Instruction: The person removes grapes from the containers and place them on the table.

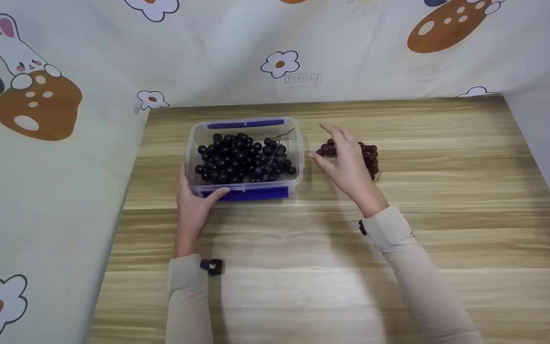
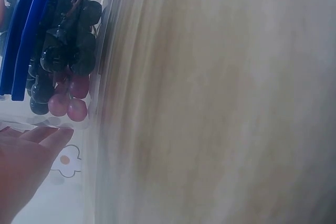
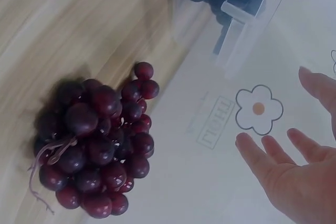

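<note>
A clear plastic container with blue clasps holds dark grapes; a thin stem rises from the bunch on its right side. My left hand grips its front left corner, thumb over the front edge and fingers along the left wall. In the left wrist view a few reddish grapes show among the dark ones inside. To the right of the container, a bunch of dark red grapes with a curled stem lies on the table. My right hand hovers over this bunch, thumb and fingers spread, holding nothing.
Both things stand on a wood-grain table, towards its back edge. A patterned cloth with flowers and a rabbit hangs behind and to the left. At the right, a plain pale sheet borders the table.
</note>
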{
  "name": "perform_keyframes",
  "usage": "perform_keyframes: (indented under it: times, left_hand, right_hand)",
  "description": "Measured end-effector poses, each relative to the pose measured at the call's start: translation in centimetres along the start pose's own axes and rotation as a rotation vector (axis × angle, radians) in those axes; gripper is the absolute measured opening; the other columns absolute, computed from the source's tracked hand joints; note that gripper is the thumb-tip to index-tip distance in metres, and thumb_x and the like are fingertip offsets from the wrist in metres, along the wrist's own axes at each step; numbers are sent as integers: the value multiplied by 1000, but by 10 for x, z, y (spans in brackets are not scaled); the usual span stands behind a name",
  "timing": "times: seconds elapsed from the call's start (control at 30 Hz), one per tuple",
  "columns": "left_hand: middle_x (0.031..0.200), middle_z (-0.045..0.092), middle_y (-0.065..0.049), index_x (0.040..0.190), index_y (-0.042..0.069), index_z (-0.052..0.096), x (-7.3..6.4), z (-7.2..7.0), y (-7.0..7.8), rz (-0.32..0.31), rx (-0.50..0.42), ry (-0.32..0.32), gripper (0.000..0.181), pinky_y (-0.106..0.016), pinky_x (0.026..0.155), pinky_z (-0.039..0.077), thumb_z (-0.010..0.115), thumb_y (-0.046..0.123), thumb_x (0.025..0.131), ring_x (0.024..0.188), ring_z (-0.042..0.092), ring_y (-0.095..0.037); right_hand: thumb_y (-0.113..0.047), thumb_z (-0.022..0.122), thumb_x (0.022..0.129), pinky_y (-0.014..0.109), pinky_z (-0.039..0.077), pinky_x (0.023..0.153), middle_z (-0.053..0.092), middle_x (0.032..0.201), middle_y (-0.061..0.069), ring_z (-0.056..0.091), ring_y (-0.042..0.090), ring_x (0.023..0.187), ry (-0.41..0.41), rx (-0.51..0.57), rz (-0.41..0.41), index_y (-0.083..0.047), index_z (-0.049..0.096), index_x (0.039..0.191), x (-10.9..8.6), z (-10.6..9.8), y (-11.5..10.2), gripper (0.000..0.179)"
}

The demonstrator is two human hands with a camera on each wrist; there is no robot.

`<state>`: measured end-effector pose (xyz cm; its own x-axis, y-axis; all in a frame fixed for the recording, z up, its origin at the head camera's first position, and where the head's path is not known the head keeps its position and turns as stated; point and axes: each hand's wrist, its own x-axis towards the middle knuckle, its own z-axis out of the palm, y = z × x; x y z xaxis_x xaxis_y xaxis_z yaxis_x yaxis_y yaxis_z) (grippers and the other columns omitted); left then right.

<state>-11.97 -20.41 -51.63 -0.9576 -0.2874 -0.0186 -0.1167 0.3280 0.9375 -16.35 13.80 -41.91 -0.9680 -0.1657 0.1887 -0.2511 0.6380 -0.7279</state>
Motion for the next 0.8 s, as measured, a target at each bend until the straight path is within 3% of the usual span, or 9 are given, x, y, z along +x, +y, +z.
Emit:
perform_keyframes:
  times: [0.2,0.43,0.8]
  left_hand:
    - [175,18,-18,170,9,15,1,-1,-2,10,7,2,123,-48,133,14,96,22,79,161,16,-35]
    - [175,18,-19,170,8,16,1,-1,-2,26,7,4,122,-46,133,15,96,22,79,161,16,-34]
    - [174,19,-18,170,9,16,0,0,-1,28,3,0,121,-48,133,16,96,23,80,161,17,-34]
  right_hand:
    - [-13,81,94,48,57,105,49,154,25,53,45,135,-10,56,-9,1,48,155,3,7,-10,70]
    - [-17,82,94,53,45,118,50,154,23,54,42,135,-33,33,-24,-1,48,155,6,15,-21,72]
    - [-20,80,96,54,43,119,51,154,21,52,40,138,-87,49,-63,-6,47,158,10,31,-31,72]
